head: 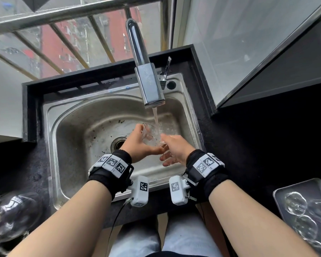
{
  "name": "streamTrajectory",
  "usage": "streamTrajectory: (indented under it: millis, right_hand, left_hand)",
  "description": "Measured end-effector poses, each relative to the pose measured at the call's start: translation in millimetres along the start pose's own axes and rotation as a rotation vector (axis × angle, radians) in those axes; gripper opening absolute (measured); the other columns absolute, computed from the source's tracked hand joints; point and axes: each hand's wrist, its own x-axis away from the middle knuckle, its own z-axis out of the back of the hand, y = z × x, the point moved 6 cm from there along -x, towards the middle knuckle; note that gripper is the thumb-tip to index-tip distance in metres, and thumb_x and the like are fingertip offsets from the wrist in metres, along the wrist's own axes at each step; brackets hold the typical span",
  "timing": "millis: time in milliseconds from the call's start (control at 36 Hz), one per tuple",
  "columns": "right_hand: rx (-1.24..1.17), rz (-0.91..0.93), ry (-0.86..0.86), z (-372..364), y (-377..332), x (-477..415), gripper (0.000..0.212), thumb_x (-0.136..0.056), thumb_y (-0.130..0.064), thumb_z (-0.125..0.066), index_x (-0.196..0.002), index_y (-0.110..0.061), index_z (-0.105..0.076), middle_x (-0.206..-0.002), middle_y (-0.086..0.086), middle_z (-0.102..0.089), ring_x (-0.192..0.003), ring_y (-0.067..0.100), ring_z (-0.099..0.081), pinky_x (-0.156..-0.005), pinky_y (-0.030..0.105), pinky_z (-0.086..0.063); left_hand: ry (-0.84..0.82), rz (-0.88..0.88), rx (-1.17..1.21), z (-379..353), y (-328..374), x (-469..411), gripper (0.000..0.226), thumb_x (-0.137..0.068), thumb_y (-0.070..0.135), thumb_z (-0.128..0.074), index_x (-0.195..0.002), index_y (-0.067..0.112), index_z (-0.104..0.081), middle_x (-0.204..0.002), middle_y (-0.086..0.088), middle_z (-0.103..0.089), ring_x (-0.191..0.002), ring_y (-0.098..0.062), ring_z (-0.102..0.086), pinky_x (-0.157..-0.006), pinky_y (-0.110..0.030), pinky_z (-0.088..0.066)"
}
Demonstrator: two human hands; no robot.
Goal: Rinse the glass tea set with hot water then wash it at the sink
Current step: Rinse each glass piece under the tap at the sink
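Sink station: materials and finishes

Sink [50, 145]: stainless steel, brushed rim; basin dulled, water-streaked and flecked with dark specks. Faucet [148, 84]: polished chrome, mirror-bright. Cup [150, 135]: clear glass, smooth, wet and glossy under the running water. Countertop [248, 154]: black stone, finely speckled, low sheen. Tray [302, 186]: grey metal, satin finish, raised rim; glass pieces [295, 204] on it clear and glossy. Wristbands [107, 179]: black woven cloth, matt. Marker blocks [140, 191]: white plastic, smooth, with matt black-and-white printed tags. Window bars [72, 13]: bare metal, semi-bright. Trousers [183, 238]: pale blue denim, soft matt weave. Vessel [13, 216] at lower left: blurred, probably clear glass with dark markings.
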Motion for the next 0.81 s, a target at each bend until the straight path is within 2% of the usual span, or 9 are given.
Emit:
streamTrajectory:
  millis: [56,111,194,278,417,500,583,694,806]
  right_hand:
    - [0.006,-0.018,0.043,7.5,4.0,-1.6,0.041,-0.107,-0.041,-0.038,-0.111,-0.006,-0.06,-0.097,0.014,-0.058,-0.08,0.031,-0.061,-0.07,0.047,-0.061]
    - [-0.032,-0.023,0.068,12.1,7.6,-3.3,0.033,-0.102,-0.028,-0.037,-0.123,-0.008,-0.053,-0.101,0.013,-0.052,-0.081,0.028,-0.054,-0.075,0.047,-0.059]
    - [-0.167,-0.026,0.097,19.9,15.0,-5.4,0.036,-0.093,-0.008,-0.038,-0.128,-0.011,-0.042,-0.108,0.012,-0.045,-0.083,0.026,-0.051,-0.073,0.044,-0.057]
    - [-0.243,-0.02,0.111,28.3,22.1,-6.3,0.04,-0.096,-0.006,-0.038,-0.136,-0.011,-0.038,-0.116,0.011,-0.043,-0.086,0.025,-0.05,-0.07,0.04,-0.055]
    - [-0.234,0.002,0.139,37.1,26.6,-9.6,0.034,-0.103,-0.004,-0.04,-0.136,-0.012,-0.039,-0.113,0.012,-0.048,-0.09,0.024,-0.052,-0.072,0.039,-0.056]
    - [-0.179,0.02,0.157,37.8,28.9,-13.4,0.042,-0.097,0.008,-0.048,-0.131,-0.014,-0.038,-0.109,0.017,-0.057,-0.085,0.023,-0.061,-0.074,0.037,-0.06]
    - [-0.201,0.064,0.179,35.9,27.2,-15.4,0.048,-0.092,0.021,-0.051,-0.132,-0.005,-0.045,-0.11,0.026,-0.063,-0.084,0.028,-0.067,-0.068,0.036,-0.062]
    - [-0.175,0.165,0.218,32.4,15.5,-15.4,0.04,-0.095,0.013,-0.061,-0.131,-0.005,-0.057,-0.109,0.019,-0.073,-0.085,0.036,-0.078,-0.077,0.051,-0.066]
    - [-0.182,0.172,0.191,23.2,5.4,-6.3,0.032,-0.101,-0.003,-0.063,-0.13,-0.015,-0.056,-0.116,0.013,-0.072,-0.079,0.039,-0.078,-0.067,0.051,-0.065]
  left_hand:
    - [0.022,0.017,-0.041,-2.8,-0.4,-2.9,0.073,-0.062,0.039,-0.1,-0.115,0.022,-0.053,-0.104,0.004,-0.07,-0.089,-0.014,-0.071,-0.072,-0.03,-0.055]
    - [0.001,0.047,-0.054,-7.0,-4.6,-6.4,0.067,-0.064,0.039,-0.098,-0.115,0.024,-0.055,-0.102,0.002,-0.072,-0.087,-0.02,-0.073,-0.067,-0.036,-0.06]
    - [-0.046,0.065,-0.091,-14.4,-6.6,-8.5,0.082,-0.057,0.05,-0.097,-0.124,0.022,-0.059,-0.111,0.003,-0.074,-0.094,-0.016,-0.073,-0.081,-0.038,-0.062]
    - [-0.038,0.057,-0.162,-16.3,-6.1,-8.9,0.104,-0.047,0.066,-0.094,-0.135,0.021,-0.062,-0.125,0.004,-0.072,-0.109,-0.015,-0.069,-0.1,-0.042,-0.057]
    - [0.042,0.043,-0.191,-11.6,-3.5,-5.5,0.069,-0.054,0.057,-0.097,-0.111,0.029,-0.071,-0.097,0.014,-0.076,-0.089,-0.005,-0.072,-0.091,-0.037,-0.061]
    - [0.08,0.051,-0.217,-8.0,-2.2,-3.2,0.081,-0.056,0.054,-0.098,-0.126,0.026,-0.069,-0.096,0.015,-0.073,-0.091,-0.005,-0.071,-0.094,-0.035,-0.059]
    - [0.083,0.08,-0.217,-5.5,-4.9,-1.1,0.094,-0.055,0.043,-0.101,-0.138,0.023,-0.061,-0.108,0.011,-0.069,-0.099,-0.012,-0.068,-0.099,-0.035,-0.056]
    - [0.076,0.131,-0.161,-2.8,-15.2,-0.3,0.09,-0.052,0.029,-0.104,-0.129,0.026,-0.058,-0.116,0.004,-0.069,-0.1,-0.016,-0.069,-0.096,-0.036,-0.057]
    - [0.084,0.126,-0.1,-0.3,-21.7,5.1,0.087,-0.054,0.02,-0.103,-0.127,0.023,-0.054,-0.117,0.007,-0.068,-0.105,-0.016,-0.068,-0.094,-0.037,-0.058]
